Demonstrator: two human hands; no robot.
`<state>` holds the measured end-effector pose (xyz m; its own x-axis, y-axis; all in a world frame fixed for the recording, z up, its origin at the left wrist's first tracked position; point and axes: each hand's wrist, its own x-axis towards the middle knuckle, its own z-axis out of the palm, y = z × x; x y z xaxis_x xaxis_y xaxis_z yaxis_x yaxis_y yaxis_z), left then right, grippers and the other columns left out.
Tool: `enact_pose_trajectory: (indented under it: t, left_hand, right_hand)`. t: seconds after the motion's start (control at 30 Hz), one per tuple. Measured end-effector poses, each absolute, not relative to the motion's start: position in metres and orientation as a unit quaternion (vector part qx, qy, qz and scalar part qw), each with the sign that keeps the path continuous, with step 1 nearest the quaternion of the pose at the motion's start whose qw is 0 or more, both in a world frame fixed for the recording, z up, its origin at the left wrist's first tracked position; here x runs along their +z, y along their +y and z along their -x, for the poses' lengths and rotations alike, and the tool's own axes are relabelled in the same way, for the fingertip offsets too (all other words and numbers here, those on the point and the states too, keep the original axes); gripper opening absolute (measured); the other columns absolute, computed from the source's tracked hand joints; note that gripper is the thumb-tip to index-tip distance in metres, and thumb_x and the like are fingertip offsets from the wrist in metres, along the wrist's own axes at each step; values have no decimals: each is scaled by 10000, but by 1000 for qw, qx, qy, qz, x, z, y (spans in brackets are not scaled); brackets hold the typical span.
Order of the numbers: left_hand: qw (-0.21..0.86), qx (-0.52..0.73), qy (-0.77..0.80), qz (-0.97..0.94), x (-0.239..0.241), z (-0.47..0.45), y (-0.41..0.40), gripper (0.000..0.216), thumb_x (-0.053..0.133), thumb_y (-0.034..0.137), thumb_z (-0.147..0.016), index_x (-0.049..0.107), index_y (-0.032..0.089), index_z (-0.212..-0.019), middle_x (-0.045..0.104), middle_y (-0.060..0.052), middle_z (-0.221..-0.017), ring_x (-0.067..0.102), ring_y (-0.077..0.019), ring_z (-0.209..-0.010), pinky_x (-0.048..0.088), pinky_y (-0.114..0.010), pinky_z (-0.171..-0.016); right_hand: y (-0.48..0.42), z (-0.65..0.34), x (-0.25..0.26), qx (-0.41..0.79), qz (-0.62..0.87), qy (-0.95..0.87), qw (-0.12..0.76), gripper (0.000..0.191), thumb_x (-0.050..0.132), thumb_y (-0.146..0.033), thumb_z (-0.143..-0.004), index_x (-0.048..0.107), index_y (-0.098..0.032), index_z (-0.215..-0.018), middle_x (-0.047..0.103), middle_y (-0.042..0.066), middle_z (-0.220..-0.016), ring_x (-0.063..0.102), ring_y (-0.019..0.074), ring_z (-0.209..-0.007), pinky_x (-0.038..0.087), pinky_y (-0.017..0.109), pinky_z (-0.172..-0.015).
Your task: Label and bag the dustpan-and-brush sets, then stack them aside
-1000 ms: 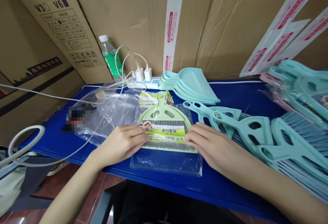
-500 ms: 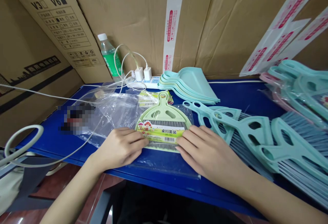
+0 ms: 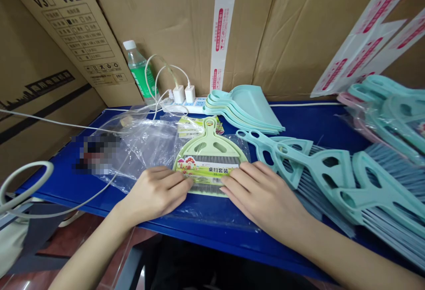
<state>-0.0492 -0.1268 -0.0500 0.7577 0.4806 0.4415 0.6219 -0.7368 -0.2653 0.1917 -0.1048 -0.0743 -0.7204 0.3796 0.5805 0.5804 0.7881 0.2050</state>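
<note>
A light green dustpan-and-brush set (image 3: 209,150) with a yellow-green label card lies inside a clear plastic bag (image 3: 212,208) on the blue table (image 3: 308,119). My left hand (image 3: 156,192) rests on the bag, its fingers together and their tips against the set's lower left edge. On the lower right edge lies my right hand (image 3: 262,195), fingers stretched flat on the plastic. Neither hand lifts the set.
Loose clear bags (image 3: 142,141) and label cards (image 3: 192,126) lie to the left. Stacked teal dustpans (image 3: 245,108) sit at the back, teal brushes (image 3: 332,170) to the right. A power strip (image 3: 186,102), a bottle (image 3: 139,73), white cables and cardboard boxes (image 3: 285,33) line the rear.
The green set has slid away from me, deeper into the bag. Both hands have closed in toward its middle along the lower edge.
</note>
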Motion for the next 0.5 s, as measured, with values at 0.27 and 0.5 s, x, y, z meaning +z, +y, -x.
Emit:
enact_pose_trajectory:
  t: [0.27, 0.5]
  left_hand:
    - [205, -172, -301, 915, -51, 49, -126, 261, 379, 161, -979, 580, 163, -812, 616, 19, -635, 573, -126, -525, 450, -259, -507]
    - [204, -174, -304, 914, -52, 48, -126, 280, 378, 163, -981, 574, 168, -780, 606, 20, -629, 544, -122, -517, 434, -260, -502]
  right_hand:
    - [-107, -190, -73, -209, 258, -908, 257, 296, 455, -19, -887, 627, -167, -697, 575, 34, -652, 489, 195, -662, 332, 335, -644]
    - [-109, -186, -73, -217, 260, -905, 259, 354, 384, -5, -892, 598, -174, -667, 575, 45, -645, 484, 195, -637, 339, 335, -644]
